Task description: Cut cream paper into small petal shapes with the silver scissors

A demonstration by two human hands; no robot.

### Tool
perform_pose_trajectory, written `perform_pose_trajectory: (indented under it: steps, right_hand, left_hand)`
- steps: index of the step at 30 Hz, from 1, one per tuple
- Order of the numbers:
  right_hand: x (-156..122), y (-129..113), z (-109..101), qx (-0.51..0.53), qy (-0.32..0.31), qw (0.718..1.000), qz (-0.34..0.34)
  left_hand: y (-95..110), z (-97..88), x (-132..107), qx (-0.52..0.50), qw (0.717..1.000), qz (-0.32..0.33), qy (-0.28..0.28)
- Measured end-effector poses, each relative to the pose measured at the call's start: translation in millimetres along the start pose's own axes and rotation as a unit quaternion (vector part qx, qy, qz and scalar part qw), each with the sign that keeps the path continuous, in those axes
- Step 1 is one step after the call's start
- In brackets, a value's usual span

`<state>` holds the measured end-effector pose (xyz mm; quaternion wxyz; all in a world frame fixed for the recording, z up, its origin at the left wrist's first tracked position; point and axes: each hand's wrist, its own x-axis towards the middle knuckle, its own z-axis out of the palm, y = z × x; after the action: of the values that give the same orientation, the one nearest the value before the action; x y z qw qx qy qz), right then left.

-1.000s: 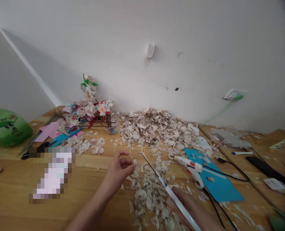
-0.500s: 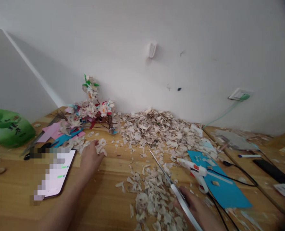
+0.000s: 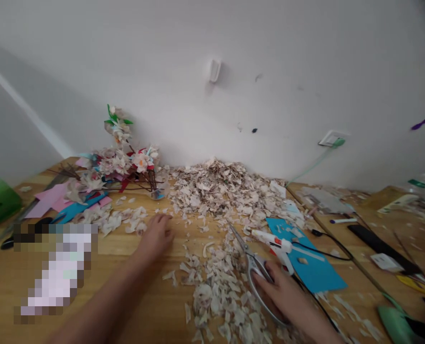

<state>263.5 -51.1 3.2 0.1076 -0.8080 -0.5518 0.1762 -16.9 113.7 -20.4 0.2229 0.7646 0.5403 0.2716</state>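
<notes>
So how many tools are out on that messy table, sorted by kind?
Scissors, under the right hand: 1
Glue gun: 1
Pen: 1
Total: 3
The left hand rests flat by loose petals, holding no tool.

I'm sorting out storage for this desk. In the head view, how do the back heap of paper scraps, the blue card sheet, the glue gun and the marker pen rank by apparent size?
Largest to smallest:
1. heap of paper scraps
2. blue card sheet
3. glue gun
4. marker pen
The pen lies farther back, so its last place is less sure.
</notes>
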Motion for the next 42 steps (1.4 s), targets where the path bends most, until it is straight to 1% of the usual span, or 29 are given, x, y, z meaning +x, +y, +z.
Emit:
perform_pose_trajectory:
  steps: [3,5,7,9,11,13,16,19,24,27,29,31,33,36,38,40,42]
  right_hand:
    - [3,7,-3,-0.044,-0.039,0.998,-0.003]
    - [1,9,-9,-0.044,-0.060,0.997,-0.021]
    - [-3,9,-17,-0.021,-0.090,0.995,-0.040]
    - [-8,6,-25,0.006,-0.109,0.993,-0.048]
    - [-9,3,-28,0.011,-0.102,0.994,-0.037]
    - [-6,-1,-27,-0.010,-0.078,0.997,-0.006]
    - [4,-7,-20,-0.055,-0.058,0.997,0.021]
    - [8,-13,-15,-0.083,-0.061,0.995,0.009]
    - [6,-16,-17,-0.059,-0.087,0.994,-0.037]
    - [16,-22,-14,-0.054,-0.048,0.997,-0.042]
    - [28,-29,-10,-0.074,-0.013,0.996,-0.037]
    - [37,-33,-7,-0.095,-0.013,0.995,-0.024]
    - [41,-34,-6,-0.109,-0.030,0.993,-0.032]
    - [38,-30,-8,-0.110,-0.048,0.990,-0.070]
    - [35,-29,-9,-0.103,-0.049,0.991,-0.073]
    - [38,-33,-8,-0.094,-0.042,0.993,-0.064]
    - [44,-42,-6,-0.093,-0.030,0.994,-0.052]
  left_hand:
    - [4,10.0,10,-0.017,1.000,0.001,-0.008]
    - [10,16.4,11,-0.040,0.999,0.010,-0.027]
    - [16,21.7,6,-0.071,0.995,0.031,-0.060]
    - [23,25.1,0,-0.109,0.987,0.065,-0.101]
    - [28,26.4,-4,-0.140,0.977,0.096,-0.129]
    - [31,26.9,-1,-0.153,0.974,0.109,-0.125]
    - [31,28.4,13,-0.144,0.979,0.109,-0.093]
    - [29,30.1,21,-0.123,0.981,0.119,-0.093]
    - [31,29.4,17,-0.093,0.976,0.152,-0.125]
    - [36,33.1,22,-0.077,0.975,0.166,-0.125]
    - [40,38.2,28,-0.061,0.975,0.171,-0.126]
    - [42,41.7,31,-0.042,0.975,0.175,-0.131]
    - [43,40.9,30,-0.024,0.973,0.181,-0.137]
    - [40,33.9,26,-0.002,0.974,0.185,-0.134]
    - [39,32.0,26,0.010,0.976,0.179,-0.124]
    - [38,36.2,30,0.017,0.977,0.177,-0.116]
    - [38,44.4,35,0.021,0.976,0.182,-0.115]
